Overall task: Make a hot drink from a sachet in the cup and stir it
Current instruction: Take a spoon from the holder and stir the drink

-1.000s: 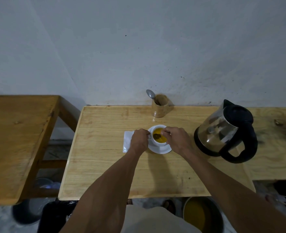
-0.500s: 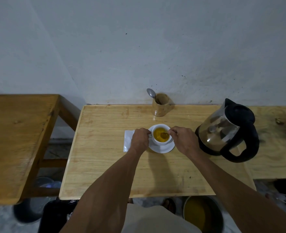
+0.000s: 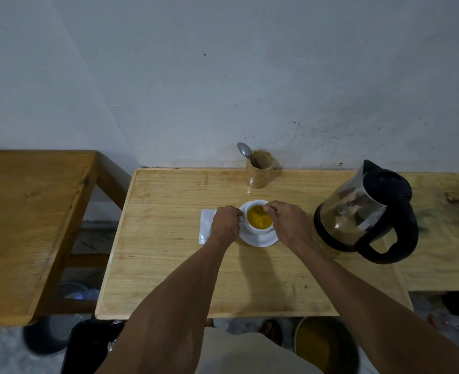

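A white cup (image 3: 260,230) of yellow drink stands on a white saucer (image 3: 260,240) in the middle of the wooden table (image 3: 169,252). My left hand (image 3: 224,224) grips the cup's left side at the handle. My right hand (image 3: 287,225) is pinched over the cup's far right rim, holding a spoon whose bowl dips into the drink; the spoon is mostly hidden by my fingers. A white sachet (image 3: 205,225) lies flat to the left of the saucer, partly under my left hand.
A steel and black kettle (image 3: 366,214) stands close to the right of my right hand. A wooden holder (image 3: 259,171) with a spoon (image 3: 244,150) stands by the wall behind the cup. Another wooden table (image 3: 28,217) is at the left. A pot (image 3: 327,345) sits on the floor.
The spoon's bowl has circled in the drink, from the left side to the right and then to the far rim. My right hand has followed it. My left hand stays on the cup.
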